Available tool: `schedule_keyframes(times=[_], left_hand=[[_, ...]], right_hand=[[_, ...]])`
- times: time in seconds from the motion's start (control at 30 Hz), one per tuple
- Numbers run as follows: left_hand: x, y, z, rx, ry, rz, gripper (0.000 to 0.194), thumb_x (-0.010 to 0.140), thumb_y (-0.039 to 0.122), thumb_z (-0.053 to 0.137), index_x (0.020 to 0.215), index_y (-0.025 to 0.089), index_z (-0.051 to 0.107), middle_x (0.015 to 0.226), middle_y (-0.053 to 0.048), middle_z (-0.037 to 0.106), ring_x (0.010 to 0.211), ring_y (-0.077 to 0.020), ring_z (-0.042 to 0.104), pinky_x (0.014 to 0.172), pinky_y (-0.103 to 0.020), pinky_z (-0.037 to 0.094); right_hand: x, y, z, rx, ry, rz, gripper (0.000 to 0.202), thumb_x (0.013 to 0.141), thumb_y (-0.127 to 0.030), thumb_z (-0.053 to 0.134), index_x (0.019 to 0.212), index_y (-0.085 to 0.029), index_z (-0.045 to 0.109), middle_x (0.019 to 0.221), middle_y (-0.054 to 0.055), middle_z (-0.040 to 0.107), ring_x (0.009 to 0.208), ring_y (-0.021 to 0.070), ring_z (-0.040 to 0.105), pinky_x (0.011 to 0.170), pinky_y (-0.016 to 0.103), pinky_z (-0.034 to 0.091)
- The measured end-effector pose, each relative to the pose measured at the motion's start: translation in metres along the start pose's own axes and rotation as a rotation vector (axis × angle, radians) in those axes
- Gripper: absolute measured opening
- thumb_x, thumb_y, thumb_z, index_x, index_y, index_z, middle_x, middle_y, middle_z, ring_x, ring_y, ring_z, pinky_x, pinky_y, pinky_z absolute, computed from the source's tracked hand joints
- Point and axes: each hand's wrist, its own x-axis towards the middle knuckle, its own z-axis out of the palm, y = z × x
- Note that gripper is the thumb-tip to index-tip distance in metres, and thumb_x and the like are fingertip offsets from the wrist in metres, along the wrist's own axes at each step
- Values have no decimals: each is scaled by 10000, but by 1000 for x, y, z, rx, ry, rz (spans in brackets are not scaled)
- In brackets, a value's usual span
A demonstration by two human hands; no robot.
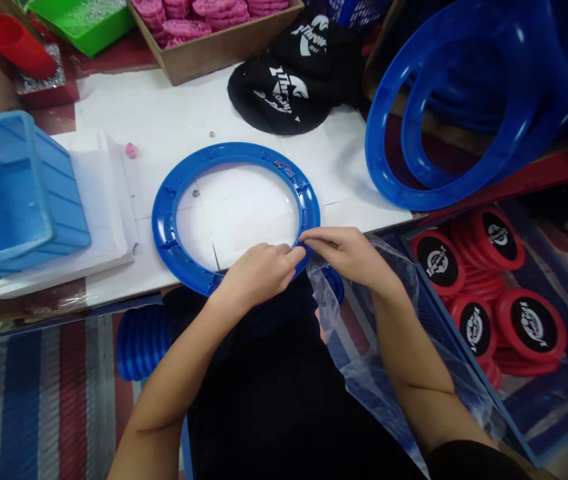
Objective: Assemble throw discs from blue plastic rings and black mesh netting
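Note:
A blue plastic ring (165, 223) lies on the white-covered table with its ribbed, hollow side up. My left hand (267, 270) is closed over the ring's near right part, its fingers curled at the rim. Against the same stretch of the ring, my right hand (341, 252) has thumb and fingers pinched together. Whatever is between those fingertips is too small to make out. A small part with reddish and dark bits (284, 169) sits in the ring's channel at the far right.
Left stands a light blue bin (64, 193) on white sheets. Behind are a carton (174, 63) of pink pieces, a green tray (107, 33) and black printed fabric discs (277, 100). More blue rings (379, 153) lean at right, above a crate of red discs (437, 263).

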Motion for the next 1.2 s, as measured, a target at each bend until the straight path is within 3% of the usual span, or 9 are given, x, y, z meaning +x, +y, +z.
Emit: schedule_keyframes(times=[0.23,0.47,0.67,0.9,1.07,1.2], left_hand=[[1,0,-2,-1,-16,-7,254,1072,208,488,1288,176,618,1021,-105,750,886,-286,768,799,-384,586],[2,1,-3,40,-34,19,243,1079,202,471,1246,151,640,1007,-114,747,885,-287,767,804,-392,590],[1,-1,-2,66,-23,43,251,1094,200,433,1160,147,668,956,-114,739,858,-274,758,797,-386,583],[1,-1,-1,80,-10,53,236,1088,192,447,1136,149,674,942,-109,741,856,-274,761,803,-388,588],[-2,-4,2,65,14,62,238,1076,178,471,1242,145,638,967,-107,759,872,-288,768,821,-407,598],[-5,-5,3,54,39,58,292,1069,172,489,1340,146,596,974,-98,771,876,-283,773,826,-401,604]], right_hand=[[1,-12,-3,2,-51,35,270,1012,-388,609,1008,-202,805,895,35,798,705,173,658,666,299,501],[4,-16,11,55,59,163,217,942,-402,683,896,-204,758,654,-32,596,611,140,493,600,290,385],[8,-21,9,10,41,160,179,908,-355,687,801,-213,705,569,-70,439,573,127,408,587,293,337],[6,-22,9,-274,-3,72,61,863,-167,659,854,-221,686,654,-42,567,625,149,496,635,297,329],[-2,-14,18,-267,72,-56,142,911,-147,592,917,-211,718,817,24,686,747,183,596,710,302,404],[-3,-14,14,-253,35,-76,163,926,-142,579,933,-204,730,820,30,694,758,189,618,722,308,429]])
